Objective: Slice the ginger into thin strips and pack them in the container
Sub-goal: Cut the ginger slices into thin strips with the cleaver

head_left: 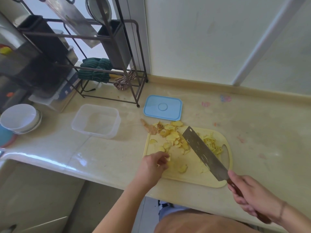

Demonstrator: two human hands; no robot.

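Note:
A pale yellow cutting board (pixel 188 175) lies on the counter. Flat ginger slices (pixel 171 137) are heaped on its far left part, and thin ginger strips (pixel 211 143) lie on its far right. My left hand (pixel 154 165) hovers over the board's left side and pinches a small ginger slice at its fingertips. My right hand (pixel 250 197) grips the wooden handle of a cleaver (pixel 203 153), whose blade slants above the board. A clear plastic container (pixel 96 121) stands to the left of the board with nothing visible inside. Its blue lid (pixel 162 107) lies behind the board.
A strip of ginger peel (pixel 149 127) lies off the board's far left corner. A dark metal rack (pixel 104 52) with cloths stands at the back left. Stacked white bowls (pixel 20 118) sit at the far left. The counter's front edge (pixel 50 163) runs near my body.

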